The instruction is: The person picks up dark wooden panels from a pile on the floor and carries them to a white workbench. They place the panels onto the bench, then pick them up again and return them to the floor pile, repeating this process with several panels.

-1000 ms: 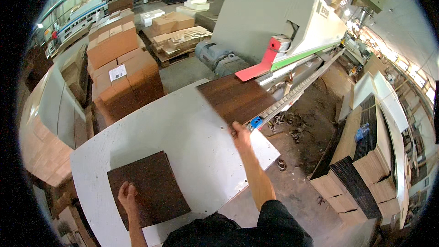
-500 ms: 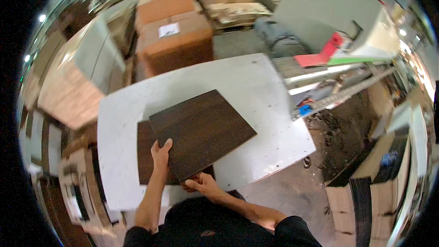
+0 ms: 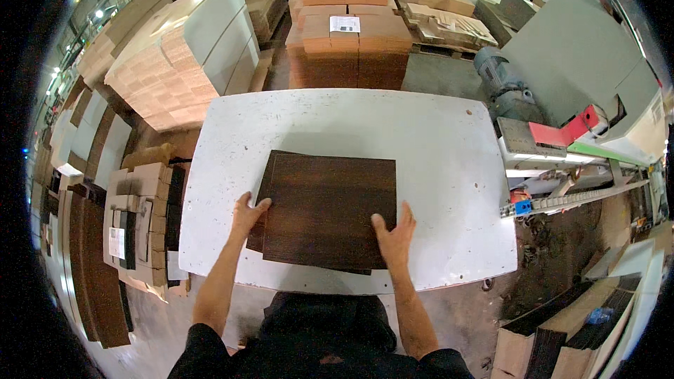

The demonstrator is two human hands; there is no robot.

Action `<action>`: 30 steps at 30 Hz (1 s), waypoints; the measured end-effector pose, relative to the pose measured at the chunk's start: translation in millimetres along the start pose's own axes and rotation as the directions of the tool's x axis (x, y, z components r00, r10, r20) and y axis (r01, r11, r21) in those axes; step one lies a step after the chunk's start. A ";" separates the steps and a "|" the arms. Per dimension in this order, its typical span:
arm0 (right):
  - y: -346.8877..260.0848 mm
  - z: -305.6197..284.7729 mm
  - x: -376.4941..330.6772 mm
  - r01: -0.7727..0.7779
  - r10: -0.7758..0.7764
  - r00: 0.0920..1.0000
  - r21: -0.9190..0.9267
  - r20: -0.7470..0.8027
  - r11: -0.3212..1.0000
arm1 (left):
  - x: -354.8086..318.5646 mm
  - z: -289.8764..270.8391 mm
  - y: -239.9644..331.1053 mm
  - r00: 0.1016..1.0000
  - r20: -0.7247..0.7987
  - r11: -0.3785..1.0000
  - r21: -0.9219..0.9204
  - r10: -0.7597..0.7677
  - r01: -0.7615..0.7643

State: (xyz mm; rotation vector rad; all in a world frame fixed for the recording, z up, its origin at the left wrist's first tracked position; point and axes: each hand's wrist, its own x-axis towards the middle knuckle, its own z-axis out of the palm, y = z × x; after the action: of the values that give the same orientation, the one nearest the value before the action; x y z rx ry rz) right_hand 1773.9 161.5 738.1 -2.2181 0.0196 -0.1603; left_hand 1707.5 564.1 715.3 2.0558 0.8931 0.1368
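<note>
Lying between both hands (image 3: 397,243), dark brown board (image 3: 328,212), white table (image 3: 449,147) below

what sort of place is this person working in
Probably a woodworking or furniture-panel workshop: dark wood-grain panels lie on a white worktable, a large grey machine stands at the right, and stacked light boards rise at the left.

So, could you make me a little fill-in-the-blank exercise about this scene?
Dark brown panels lie on a table whose top is coloured ____.
The left hand is at their left edge; the right hand is at their ____ edge.
The bent piece beside the green strip is coloured ____.

Missing words: white; right; red.
</note>
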 end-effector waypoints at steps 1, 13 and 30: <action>3.6 2.7 0.3 -0.036 0.036 0.999 0.004 -0.035 0.999 | -0.3 3.9 -2.9 0.997 0.058 0.994 -0.101 -0.046 0.052; -55.8 62.9 -141.6 -0.293 0.292 0.956 0.149 0.026 0.944 | 17.4 -43.0 -19.0 0.858 0.474 0.965 -0.245 0.199 -0.089; -47.9 87.2 -302.9 -0.490 0.596 0.785 0.416 -0.172 0.766 | -23.1 -92.0 17.0 0.712 0.642 0.912 -0.410 0.285 0.005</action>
State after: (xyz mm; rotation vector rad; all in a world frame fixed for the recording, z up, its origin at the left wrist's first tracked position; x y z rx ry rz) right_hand 1482.2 281.2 690.9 -1.7228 0.7534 -0.1501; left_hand 1662.8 605.2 790.1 1.5931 0.1993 -0.3441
